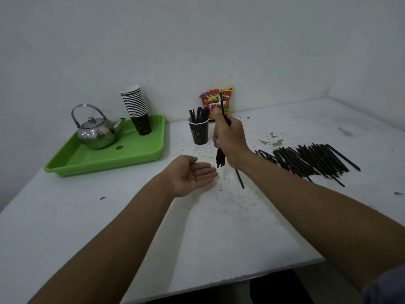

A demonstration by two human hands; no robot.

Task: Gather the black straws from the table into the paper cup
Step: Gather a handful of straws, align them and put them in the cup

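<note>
A dark paper cup (199, 132) stands near the back of the white table (219, 227) with several black straws upright in it. Just right of the cup, my right hand (231, 142) is shut on a bundle of black straws (220, 157), held nearly upright; their lower ends hang below my fist and one sticks up above it. My left hand (192, 175) lies open, palm up, just left of and below the bundle, holding nothing. A large pile of black straws (306, 160) lies on the table to the right. One loose straw (240, 178) lies under my right wrist.
A green tray (87, 160) at the left carries a steel kettle (96, 132) and a stack of paper cups (135, 108). A snack bag (215, 102) leans on the wall behind the cup. The table's front edge runs close to me.
</note>
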